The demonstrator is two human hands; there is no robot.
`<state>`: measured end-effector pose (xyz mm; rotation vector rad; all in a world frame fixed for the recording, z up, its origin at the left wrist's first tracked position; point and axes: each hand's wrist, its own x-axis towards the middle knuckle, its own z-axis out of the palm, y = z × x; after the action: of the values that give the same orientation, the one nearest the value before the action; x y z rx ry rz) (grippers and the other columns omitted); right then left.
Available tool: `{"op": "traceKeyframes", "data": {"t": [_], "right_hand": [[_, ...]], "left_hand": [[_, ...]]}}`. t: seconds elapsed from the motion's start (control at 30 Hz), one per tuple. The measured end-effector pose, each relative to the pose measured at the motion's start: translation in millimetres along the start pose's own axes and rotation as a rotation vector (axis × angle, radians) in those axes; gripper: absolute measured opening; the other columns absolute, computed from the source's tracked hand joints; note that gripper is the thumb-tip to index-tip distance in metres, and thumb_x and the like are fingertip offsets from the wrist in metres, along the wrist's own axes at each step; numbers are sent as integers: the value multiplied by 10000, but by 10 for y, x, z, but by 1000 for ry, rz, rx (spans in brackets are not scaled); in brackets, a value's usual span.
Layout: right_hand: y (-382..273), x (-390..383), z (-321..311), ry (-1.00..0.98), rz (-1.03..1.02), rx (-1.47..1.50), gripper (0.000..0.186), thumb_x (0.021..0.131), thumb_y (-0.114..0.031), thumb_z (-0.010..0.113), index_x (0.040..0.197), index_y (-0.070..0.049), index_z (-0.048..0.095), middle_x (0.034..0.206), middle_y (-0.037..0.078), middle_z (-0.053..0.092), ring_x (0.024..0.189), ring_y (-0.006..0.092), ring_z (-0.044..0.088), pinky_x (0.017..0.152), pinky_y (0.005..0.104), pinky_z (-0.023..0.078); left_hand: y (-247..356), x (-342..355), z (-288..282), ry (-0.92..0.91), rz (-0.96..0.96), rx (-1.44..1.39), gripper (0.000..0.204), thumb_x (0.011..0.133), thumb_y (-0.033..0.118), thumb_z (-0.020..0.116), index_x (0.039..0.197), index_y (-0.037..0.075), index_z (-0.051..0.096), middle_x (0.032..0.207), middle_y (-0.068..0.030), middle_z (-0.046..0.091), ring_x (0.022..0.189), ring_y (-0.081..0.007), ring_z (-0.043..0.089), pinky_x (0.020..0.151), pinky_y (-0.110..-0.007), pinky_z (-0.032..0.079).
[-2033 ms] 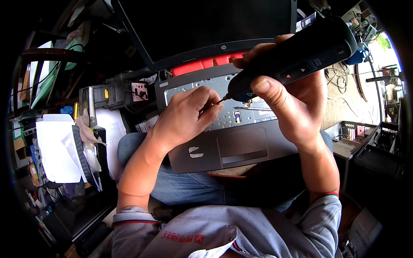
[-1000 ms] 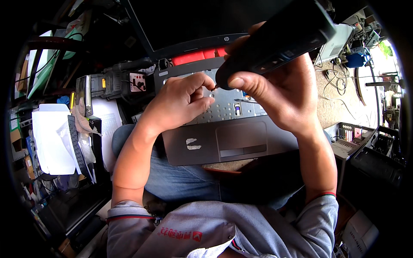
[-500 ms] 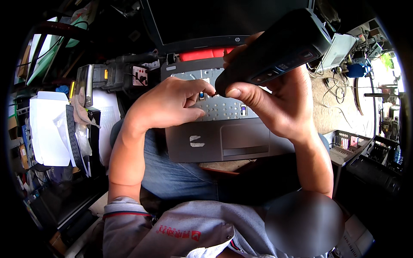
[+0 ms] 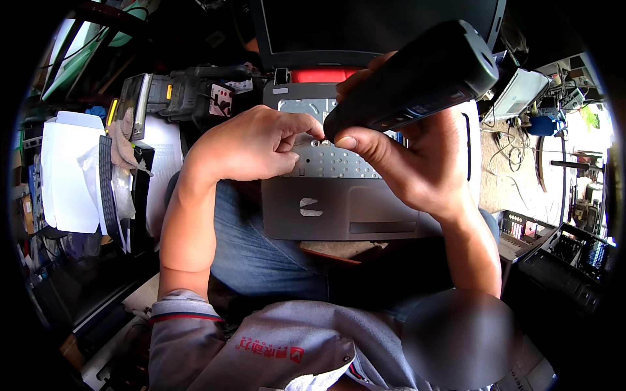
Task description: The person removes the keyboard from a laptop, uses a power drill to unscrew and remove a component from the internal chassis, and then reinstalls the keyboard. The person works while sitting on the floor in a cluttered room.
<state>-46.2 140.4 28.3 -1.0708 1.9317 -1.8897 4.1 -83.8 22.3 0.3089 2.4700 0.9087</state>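
Observation:
An opened grey laptop (image 4: 313, 220) lies across my lap, its keyboard area showing a bare metal plate (image 4: 336, 163) with rows of small holes. My right hand (image 4: 430, 153) is wrapped around a thick black electric screwdriver (image 4: 417, 78), tilted with its narrow end down at the plate. The thumb presses beside that end. From the other side, my left hand (image 4: 244, 143) reaches over the plate, index finger stretched to the screwdriver's tip, thumb apart below. I see nothing held in it. The tip's exact contact point is partly hidden by fingers.
Behind the base stands the dark laptop screen (image 4: 385, 26), with a red strip (image 4: 323, 75) at its foot. At left are a black tool case (image 4: 176, 94), a white envelope (image 4: 68, 173) and a thin black keyboard (image 4: 107, 189). Cables (image 4: 508, 146) and open equipment (image 4: 521, 231) lie at right.
The laptop has shifted to the right under my hands, its screen with it. The screwdriver's end stays close to my left index finger, over a different part of the plate.

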Motion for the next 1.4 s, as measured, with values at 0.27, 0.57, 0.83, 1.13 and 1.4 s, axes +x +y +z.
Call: {"op": "traceKeyframes", "data": {"t": [0.27, 0.57, 0.83, 1.13, 1.4], "right_hand": [[21, 32, 77, -2, 23, -34, 421, 814, -65, 771, 1152, 37, 542, 1078, 128, 622, 1002, 206, 647, 879, 323, 552], [38, 42, 131, -9, 25, -63, 407, 807, -53, 777, 1131, 40, 548, 1057, 122, 631, 982, 192, 653, 853, 322, 564], [-59, 157, 241, -88, 13, -228, 553, 773, -122, 825, 1207, -2, 505, 983, 80, 664, 950, 180, 673, 843, 325, 556], [-9, 205, 225, -90, -191, -354, 518, 797, -318, 796, 1101, -7, 514, 805, 172, 604, 698, 360, 629, 610, 393, 497], [-40, 229, 192, -103, -119, -352, 472, 797, -305, 808, 1078, -7, 573, 839, 122, 659, 767, 252, 674, 679, 337, 527]], "left_hand": [[-30, -21, -15, -25, -10, 17, 432, 696, 72, 588, 1118, 27, 667, 629, -117, 584, 562, -228, 595, 586, -322, 475], [-10, -28, -26, -25, -23, 22, 434, 701, 75, 586, 1123, 19, 670, 652, -126, 606, 596, -246, 623, 613, -337, 499], [-167, -32, -50, 222, 184, -228, 381, 716, 210, 826, 1009, 20, 674, 637, -28, 551, 580, -117, 514, 563, -279, 426], [-30, -6, -20, 331, 334, -333, 382, 709, 185, 841, 1022, 49, 671, 879, -92, 724, 839, -207, 715, 763, -322, 545], [-39, 18, 29, 397, 349, -253, 366, 694, 161, 844, 1000, 40, 682, 853, -99, 724, 795, -207, 714, 730, -321, 557]]}}
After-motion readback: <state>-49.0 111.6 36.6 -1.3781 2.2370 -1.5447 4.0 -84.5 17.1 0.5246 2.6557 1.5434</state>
